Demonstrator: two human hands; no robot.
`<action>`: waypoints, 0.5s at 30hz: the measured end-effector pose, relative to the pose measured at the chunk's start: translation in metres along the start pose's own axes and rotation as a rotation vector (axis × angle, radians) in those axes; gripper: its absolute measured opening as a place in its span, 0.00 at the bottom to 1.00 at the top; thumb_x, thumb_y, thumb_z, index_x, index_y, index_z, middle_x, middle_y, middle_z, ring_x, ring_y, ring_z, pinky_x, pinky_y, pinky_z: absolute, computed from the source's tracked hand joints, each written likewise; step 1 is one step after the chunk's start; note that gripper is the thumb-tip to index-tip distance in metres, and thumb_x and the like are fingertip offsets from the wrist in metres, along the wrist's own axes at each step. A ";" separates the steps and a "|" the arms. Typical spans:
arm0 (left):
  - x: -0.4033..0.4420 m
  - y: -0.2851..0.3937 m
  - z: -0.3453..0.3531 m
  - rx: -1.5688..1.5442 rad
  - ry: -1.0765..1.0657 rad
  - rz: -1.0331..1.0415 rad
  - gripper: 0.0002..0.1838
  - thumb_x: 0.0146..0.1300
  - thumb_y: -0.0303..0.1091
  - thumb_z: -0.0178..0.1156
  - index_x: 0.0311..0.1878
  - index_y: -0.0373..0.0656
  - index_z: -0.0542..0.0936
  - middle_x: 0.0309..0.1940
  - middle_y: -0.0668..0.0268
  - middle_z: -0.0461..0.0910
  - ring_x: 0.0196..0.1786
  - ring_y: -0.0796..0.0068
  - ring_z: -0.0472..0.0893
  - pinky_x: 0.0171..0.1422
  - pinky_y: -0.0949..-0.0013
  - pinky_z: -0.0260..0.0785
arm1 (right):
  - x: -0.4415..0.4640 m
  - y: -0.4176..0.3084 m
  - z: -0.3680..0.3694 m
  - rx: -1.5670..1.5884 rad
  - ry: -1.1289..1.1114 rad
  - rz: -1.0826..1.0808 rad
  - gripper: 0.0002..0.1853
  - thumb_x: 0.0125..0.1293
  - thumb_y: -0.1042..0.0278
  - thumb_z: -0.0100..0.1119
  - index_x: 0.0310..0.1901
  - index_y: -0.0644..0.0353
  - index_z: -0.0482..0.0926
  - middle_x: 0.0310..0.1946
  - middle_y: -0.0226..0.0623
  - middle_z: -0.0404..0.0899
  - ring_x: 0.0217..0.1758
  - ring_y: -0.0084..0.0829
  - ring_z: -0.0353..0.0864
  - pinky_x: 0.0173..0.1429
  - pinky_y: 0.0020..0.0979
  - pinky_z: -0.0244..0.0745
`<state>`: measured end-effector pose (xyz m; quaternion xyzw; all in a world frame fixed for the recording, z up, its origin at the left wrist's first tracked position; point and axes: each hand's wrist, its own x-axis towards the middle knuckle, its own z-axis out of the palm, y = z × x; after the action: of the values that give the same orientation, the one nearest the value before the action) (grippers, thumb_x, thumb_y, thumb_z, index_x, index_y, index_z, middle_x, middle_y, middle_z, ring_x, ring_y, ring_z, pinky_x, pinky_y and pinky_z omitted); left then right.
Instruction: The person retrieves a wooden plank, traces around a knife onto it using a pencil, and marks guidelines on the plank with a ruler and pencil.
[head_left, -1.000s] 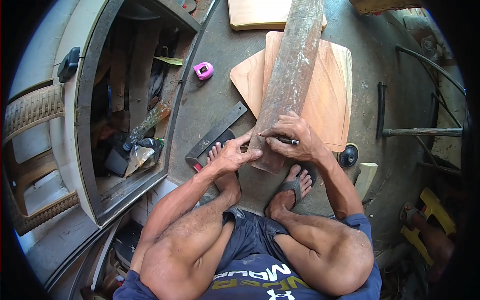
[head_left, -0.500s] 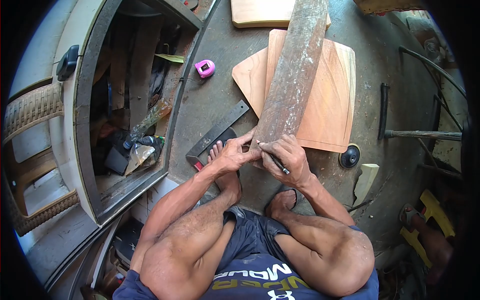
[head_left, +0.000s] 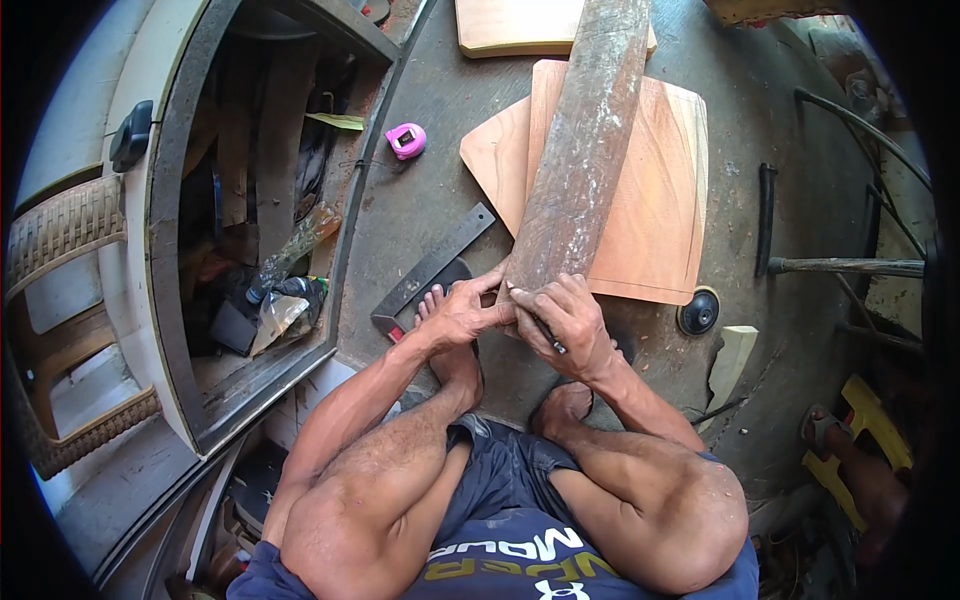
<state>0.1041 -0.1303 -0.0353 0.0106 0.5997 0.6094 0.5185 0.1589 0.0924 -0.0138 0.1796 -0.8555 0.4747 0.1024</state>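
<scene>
A long, weathered wooden plank [head_left: 580, 150] slants towards me, its near end between my hands. My left hand [head_left: 465, 312] grips the left corner of that end, thumb on top and fingers at the edge. In my right hand [head_left: 565, 318] is a dark pencil [head_left: 552, 340], its back end sticking out below the fingers and its writing end at the plank's near end. The right hand rests on the plank. Under the plank lie smooth, pale reddish boards [head_left: 650, 190] with rounded corners, overlapping.
A try square [head_left: 435, 265] and a pink tape measure [head_left: 405, 141] lie left of the plank. Right of the boards are a round black disc [head_left: 698, 311] and a pale wood offcut [head_left: 733, 365]. An open cabinet frame [head_left: 340, 250] stands left. Another person's foot [head_left: 825, 430] shows at right.
My right hand has shifted slightly left along the plank's near end, and the pencil's back end has moved left with it. My left hand keeps its grip. The view has shifted a little.
</scene>
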 end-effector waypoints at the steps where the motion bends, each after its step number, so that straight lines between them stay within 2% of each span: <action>1: 0.001 0.000 -0.001 0.001 0.001 0.001 0.49 0.72 0.46 0.73 0.87 0.40 0.57 0.72 0.62 0.76 0.70 0.71 0.76 0.73 0.65 0.73 | 0.000 0.000 0.000 0.000 0.000 -0.001 0.18 0.57 0.72 0.76 0.50 0.64 0.86 0.34 0.41 0.81 0.37 0.42 0.78 0.43 0.42 0.71; 4: 0.000 -0.003 0.000 0.031 0.006 0.029 0.48 0.73 0.44 0.73 0.87 0.41 0.57 0.70 0.63 0.77 0.68 0.72 0.77 0.70 0.65 0.75 | 0.000 -0.002 0.001 -0.025 0.061 0.042 0.18 0.57 0.73 0.76 0.50 0.64 0.86 0.34 0.40 0.81 0.36 0.42 0.78 0.43 0.41 0.70; 6: 0.000 -0.004 0.000 -0.042 0.024 0.060 0.47 0.70 0.45 0.75 0.85 0.39 0.63 0.68 0.58 0.81 0.63 0.74 0.80 0.68 0.69 0.75 | 0.000 -0.003 0.002 -0.013 0.025 0.004 0.17 0.58 0.74 0.76 0.49 0.64 0.85 0.34 0.40 0.81 0.36 0.42 0.78 0.42 0.42 0.70; 10: 0.001 -0.006 -0.003 0.002 0.013 0.060 0.47 0.70 0.44 0.75 0.85 0.38 0.62 0.70 0.57 0.80 0.65 0.73 0.79 0.70 0.68 0.74 | -0.001 -0.003 0.004 -0.025 0.074 0.033 0.17 0.58 0.74 0.76 0.49 0.65 0.85 0.34 0.40 0.81 0.36 0.42 0.78 0.42 0.42 0.71; 12: 0.001 -0.006 -0.004 -0.018 -0.023 0.035 0.49 0.72 0.42 0.74 0.88 0.41 0.56 0.71 0.63 0.76 0.68 0.71 0.77 0.68 0.65 0.76 | -0.001 -0.003 0.006 -0.045 0.095 0.024 0.17 0.58 0.74 0.76 0.49 0.65 0.85 0.34 0.40 0.80 0.35 0.42 0.78 0.42 0.42 0.71; 15: 0.001 -0.007 -0.004 -0.020 -0.025 0.047 0.48 0.72 0.42 0.73 0.87 0.41 0.57 0.70 0.63 0.76 0.67 0.72 0.78 0.67 0.65 0.77 | 0.000 -0.003 0.004 -0.033 0.040 0.003 0.17 0.58 0.73 0.76 0.49 0.65 0.85 0.34 0.40 0.80 0.36 0.42 0.78 0.43 0.42 0.71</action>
<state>0.1056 -0.1344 -0.0423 0.0272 0.5865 0.6273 0.5115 0.1601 0.0877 -0.0133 0.1674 -0.8614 0.4639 0.1217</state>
